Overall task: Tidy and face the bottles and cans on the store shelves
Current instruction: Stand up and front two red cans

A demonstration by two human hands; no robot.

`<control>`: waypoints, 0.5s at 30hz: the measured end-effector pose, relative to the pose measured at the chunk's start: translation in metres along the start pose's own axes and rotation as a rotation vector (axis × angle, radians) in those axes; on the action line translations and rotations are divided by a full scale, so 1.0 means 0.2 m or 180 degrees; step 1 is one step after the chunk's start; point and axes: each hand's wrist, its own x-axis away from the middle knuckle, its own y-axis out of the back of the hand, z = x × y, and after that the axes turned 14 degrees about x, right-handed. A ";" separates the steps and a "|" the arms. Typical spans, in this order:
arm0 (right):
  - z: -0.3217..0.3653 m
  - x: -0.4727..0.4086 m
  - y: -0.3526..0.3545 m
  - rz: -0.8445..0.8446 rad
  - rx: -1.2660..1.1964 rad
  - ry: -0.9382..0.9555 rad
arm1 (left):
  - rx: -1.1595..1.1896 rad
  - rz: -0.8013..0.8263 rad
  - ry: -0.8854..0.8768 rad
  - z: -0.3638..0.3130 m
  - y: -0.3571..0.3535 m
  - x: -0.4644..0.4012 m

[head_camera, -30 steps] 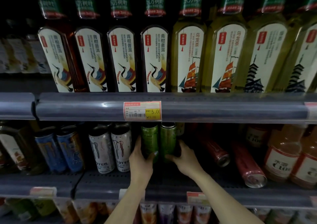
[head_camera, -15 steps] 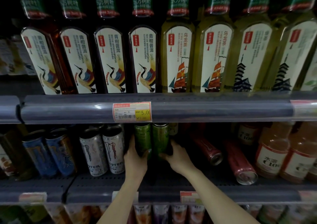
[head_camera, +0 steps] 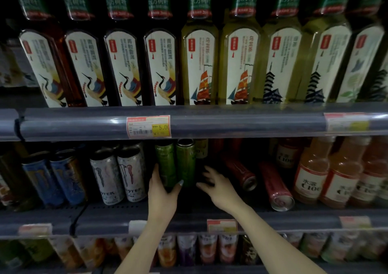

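Note:
Two green cans stand upright side by side on the middle shelf. My left hand [head_camera: 162, 186] wraps the base of the left green can [head_camera: 165, 162]. The right green can [head_camera: 185, 160] stands against it, touched by my left thumb. My right hand [head_camera: 216, 186] hovers with fingers spread just right of the green cans, holding nothing. Two red cans [head_camera: 241, 171] [head_camera: 275, 184] lie on their sides to the right of my right hand, ends facing out.
White cans [head_camera: 117, 175] and blue cans [head_camera: 52, 179] stand left of my hands. Orange drink bottles [head_camera: 315, 175] stand at the right. Tall tea bottles [head_camera: 161, 67] line the upper shelf above a price rail [head_camera: 231, 122]. Pouches [head_camera: 205, 250] fill the lower shelf.
My right hand has let go of the right green can and drawn back to the right with fingers spread. My left hand stays on the left green can.

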 end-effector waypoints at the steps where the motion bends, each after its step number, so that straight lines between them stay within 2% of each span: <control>1: -0.01 0.02 0.02 -0.0001 -0.0032 0.0001 | -0.0048 -0.0009 -0.0010 -0.01 -0.01 0.02; 5: -0.05 0.11 0.14 -0.0103 0.0025 0.0036 | -0.0285 -0.0115 -0.0228 -0.05 -0.09 0.11; 12: -0.18 0.27 0.40 -0.0704 0.0250 0.0070 | -0.0089 0.0672 -0.0315 -0.13 -0.30 0.20; 15: -0.25 0.34 0.47 -0.1058 0.0351 0.0025 | -0.0107 0.0837 -0.0277 -0.16 -0.40 0.19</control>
